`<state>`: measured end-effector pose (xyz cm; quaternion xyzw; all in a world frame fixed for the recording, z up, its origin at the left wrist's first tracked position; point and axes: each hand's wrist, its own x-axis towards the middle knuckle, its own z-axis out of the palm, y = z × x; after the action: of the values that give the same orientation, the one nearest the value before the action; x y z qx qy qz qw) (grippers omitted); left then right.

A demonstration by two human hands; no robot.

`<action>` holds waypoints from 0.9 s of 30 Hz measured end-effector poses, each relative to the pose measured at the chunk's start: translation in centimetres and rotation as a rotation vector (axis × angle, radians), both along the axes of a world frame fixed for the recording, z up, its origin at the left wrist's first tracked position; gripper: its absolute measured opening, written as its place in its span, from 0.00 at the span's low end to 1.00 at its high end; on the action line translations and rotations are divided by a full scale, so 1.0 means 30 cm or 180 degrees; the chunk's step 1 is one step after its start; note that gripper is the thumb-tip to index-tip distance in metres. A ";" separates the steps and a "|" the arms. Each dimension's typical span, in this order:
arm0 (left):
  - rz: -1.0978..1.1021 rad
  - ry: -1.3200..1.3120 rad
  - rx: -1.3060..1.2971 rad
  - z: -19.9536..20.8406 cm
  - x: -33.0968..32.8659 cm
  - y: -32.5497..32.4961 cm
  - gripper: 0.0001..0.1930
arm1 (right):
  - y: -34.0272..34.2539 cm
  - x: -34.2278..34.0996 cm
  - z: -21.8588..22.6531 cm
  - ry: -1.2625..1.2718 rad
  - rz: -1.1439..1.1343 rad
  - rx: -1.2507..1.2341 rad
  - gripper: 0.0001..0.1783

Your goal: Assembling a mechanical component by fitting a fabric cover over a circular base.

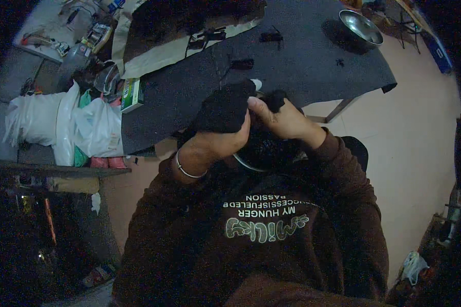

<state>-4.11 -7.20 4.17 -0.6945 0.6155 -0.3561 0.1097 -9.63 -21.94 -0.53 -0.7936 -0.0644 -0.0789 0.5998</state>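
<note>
Both hands are raised in front of my chest, close together at the near edge of the dark-covered table. My left hand (pixel 228 142) is closed round a bunched black cloth (pixel 223 110), its thumb pointing up. My right hand (pixel 288 122) is closed on the same dark bundle, thumb meeting the left one. A small white bit (pixel 256 84) shows at the bundle's far end; what it belongs to, I cannot make out. Below my hands, in my lap, sits a dark round container with a pale rim (pixel 248 165), its contents too dark to tell.
A shiny metal bowl (pixel 361 28) stands at the table's far right. Small black pieces (pixel 242 64) lie mid-table, near a dark sheet with a cream border (pixel 153 65). White plastic bags (pixel 95 125) and a green-and-white box (pixel 132 95) are on the left.
</note>
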 end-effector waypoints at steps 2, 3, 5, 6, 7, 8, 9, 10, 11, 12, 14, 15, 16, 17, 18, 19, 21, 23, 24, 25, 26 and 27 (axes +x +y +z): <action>-0.0046 0.1609 -0.0924 -0.015 -0.013 -0.001 0.12 | -0.001 0.001 0.013 -0.0021 0.0047 0.0044 0.21; -0.0050 0.1617 -0.0923 -0.010 -0.018 -0.010 0.12 | -0.005 -0.002 0.024 -0.0024 0.0063 0.0090 0.21; 0.0733 0.3302 -0.1447 0.010 -0.027 -0.024 0.11 | -0.018 -0.013 0.055 0.0038 -0.0016 0.0214 0.19; 0.0725 0.3301 -0.1446 0.004 -0.014 -0.020 0.11 | -0.028 -0.022 0.066 0.0081 -0.0099 0.0337 0.17; 0.0694 0.4091 -0.1520 -0.010 0.011 -0.011 0.12 | -0.041 -0.019 0.041 0.0079 -0.0105 0.0334 0.17; 0.0653 0.4883 -0.1578 -0.016 0.026 -0.009 0.14 | -0.058 -0.005 -0.005 0.0234 -0.0113 -0.0142 0.14; 0.0660 0.4880 -0.1578 -0.015 0.030 -0.009 0.14 | -0.059 0.004 -0.016 0.0390 -0.0109 -0.0612 0.12; 0.0586 0.4901 -0.1716 -0.014 0.033 -0.010 0.15 | -0.064 0.003 -0.020 0.0389 -0.0107 -0.0608 0.12; 0.0508 0.4921 -0.1852 -0.012 0.036 -0.012 0.16 | -0.069 -0.001 -0.019 0.0153 -0.0123 -0.0650 0.11; 0.0517 0.4923 -0.1854 -0.009 0.043 -0.007 0.16 | -0.070 -0.005 -0.009 -0.0080 -0.0130 -0.0693 0.11; 0.1994 0.5149 -0.1161 -0.003 0.060 0.007 0.17 | -0.078 -0.007 0.015 -0.0115 -0.0264 -0.0868 0.10; 0.1989 0.5153 -0.1156 -0.014 0.063 0.008 0.17 | -0.082 -0.008 0.024 -0.0154 -0.0411 -0.1053 0.10; 0.1547 0.4506 -0.0878 -0.035 0.068 0.010 0.17 | -0.081 -0.010 0.027 -0.0151 -0.0416 -0.1055 0.10; 0.1116 0.3848 -0.0609 -0.046 0.069 0.012 0.17 | -0.076 -0.010 0.030 -0.0285 -0.0415 -0.0643 0.09; 0.1112 0.3852 -0.0600 -0.035 0.062 0.004 0.17 | -0.073 -0.010 0.033 -0.0415 -0.0416 -0.0225 0.09; 0.1155 0.4645 -0.0883 -0.014 0.047 -0.007 0.17 | -0.071 -0.009 0.037 -0.0411 -0.0422 -0.0222 0.09; 0.1196 0.5434 -0.1181 -0.018 0.044 0.006 0.16 | -0.065 -0.006 0.046 -0.0789 -0.0115 0.0044 0.08; -0.0166 0.3732 -0.0624 -0.057 0.063 0.050 0.14 | -0.055 -0.004 0.034 -0.0670 -0.0178 0.0074 0.10; -0.0174 0.3742 -0.0619 -0.048 0.054 0.035 0.14 | -0.051 -0.002 0.026 -0.0536 -0.0258 0.0103 0.11; 0.0523 0.4750 -0.0773 -0.031 0.038 0.010 0.12 | -0.050 -0.003 0.027 -0.0528 -0.0267 0.0102 0.11; 0.1275 0.5726 -0.0917 -0.023 0.029 -0.004 0.11 | -0.047 -0.006 0.034 -0.0467 -0.0396 -0.0018 0.12; 0.1282 0.5720 -0.0925 -0.027 0.028 0.003 0.11 | -0.042 -0.008 0.042 -0.0418 -0.0507 -0.0132 0.14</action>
<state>-3.27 -7.10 3.35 -0.8101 0.2867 0.2673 -0.4361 -9.86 -23.20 0.74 -0.8016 -0.0419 -0.1768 0.5696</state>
